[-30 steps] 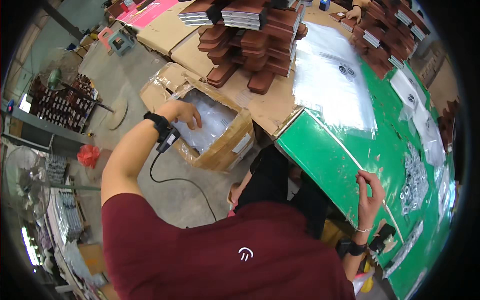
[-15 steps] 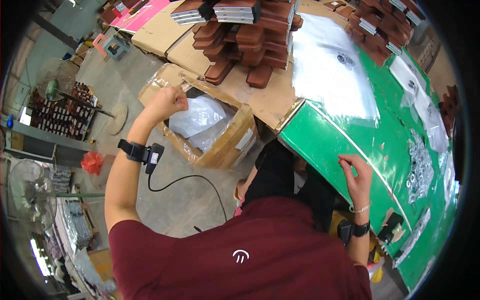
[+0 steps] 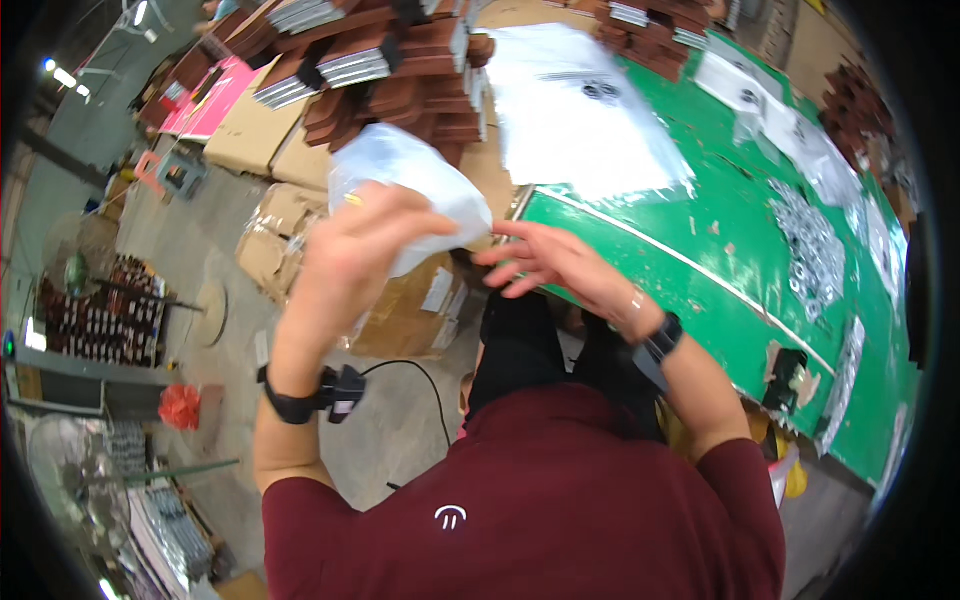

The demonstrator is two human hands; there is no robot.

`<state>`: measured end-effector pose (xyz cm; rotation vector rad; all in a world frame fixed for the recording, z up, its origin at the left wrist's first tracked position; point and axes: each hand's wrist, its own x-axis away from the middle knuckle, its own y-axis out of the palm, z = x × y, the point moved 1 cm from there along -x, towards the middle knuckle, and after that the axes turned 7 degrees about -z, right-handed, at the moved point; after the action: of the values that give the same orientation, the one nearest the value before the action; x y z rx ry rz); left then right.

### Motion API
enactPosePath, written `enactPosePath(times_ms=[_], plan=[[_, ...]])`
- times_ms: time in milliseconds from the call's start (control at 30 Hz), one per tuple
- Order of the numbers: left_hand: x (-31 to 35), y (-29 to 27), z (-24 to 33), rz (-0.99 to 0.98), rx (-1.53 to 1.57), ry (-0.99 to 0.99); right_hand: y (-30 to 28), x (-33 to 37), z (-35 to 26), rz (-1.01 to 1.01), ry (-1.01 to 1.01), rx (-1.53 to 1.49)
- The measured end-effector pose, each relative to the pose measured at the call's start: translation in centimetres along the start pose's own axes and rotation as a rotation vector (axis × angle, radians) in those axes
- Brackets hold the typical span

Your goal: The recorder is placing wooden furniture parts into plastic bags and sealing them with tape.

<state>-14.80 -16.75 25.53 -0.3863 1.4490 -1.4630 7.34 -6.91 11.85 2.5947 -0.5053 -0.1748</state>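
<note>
The fingers of the left hand (image 3: 350,250) close on a whitish, see-through plastic bag (image 3: 395,160), though motion blur hides exactly how they grip it. The bag is up in the air in front of the person, flaring above the knuckles and running to a corner on the right. At that corner is the right hand (image 3: 570,265), its fingers spread apart and slightly curled; I can't tell whether the tips touch the plastic. A dark strapped device (image 3: 340,395) sits on the left wrist, and a black band (image 3: 660,340) circles the right one.

Beneath the bag and the left hand I see a taped cardboard box (image 3: 395,320), partly hidden by them. A black cable (image 3: 435,390) curves across the floor to the right of the left forearm. Beyond the bag rises a stack of reddish-brown pieces (image 3: 430,85), some with silvery edges. To the right stretches a green tabletop (image 3: 640,240), bearing flat clear plastic sheets (image 3: 570,120), a heap of small shiny parts (image 3: 805,250) and, near its closer edge, a black object (image 3: 790,380). Farther off, left of everything, stand a grey-blue stool (image 3: 182,175) and a crumpled red bag (image 3: 180,407).
</note>
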Motion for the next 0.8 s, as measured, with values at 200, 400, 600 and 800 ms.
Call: enactPosePath(times_ms=[200, 400, 600, 800], plan=[[0.9, 6.7, -0.8, -0.222, -0.004, 0.072, 1.2, -6.1, 2.0, 0.095, -0.196, -0.216], [4.2, 5.1, -5.8, 0.403, 0.618, -0.450, 3.1, -12.0, 3.9, 0.024, -0.161, -0.307], [9.1, 2.9, -9.7, 0.388, 1.005, -0.912, 4.7, -15.2, 4.7, -0.142, -0.066, -0.110], [13.9, 2.4, -14.0, -0.017, -0.249, -0.778, 2.5, -10.3, 2.2, 0.230, -0.008, 0.088]])
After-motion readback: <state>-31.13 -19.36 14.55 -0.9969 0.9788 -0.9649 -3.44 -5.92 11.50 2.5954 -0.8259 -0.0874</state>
